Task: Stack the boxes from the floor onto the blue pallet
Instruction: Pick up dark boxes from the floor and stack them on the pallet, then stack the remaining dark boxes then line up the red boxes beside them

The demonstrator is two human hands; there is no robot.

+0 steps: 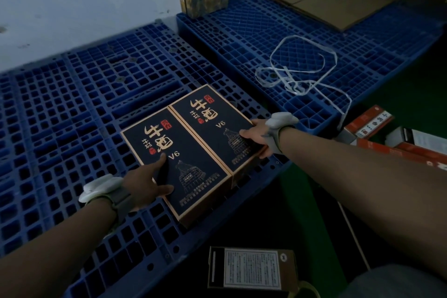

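Two dark boxes (193,152) show matt card with gold print; the blue pallet (72,94) looks like hard moulded plastic grid, slightly shiny. Flattened cardboard (321,0) sits dull brown, and the loose strap (300,68) is perhaps plastic.

"V6" in gold on left dark box (179,169), "V6" on right dark box (212,126), other print unreadable
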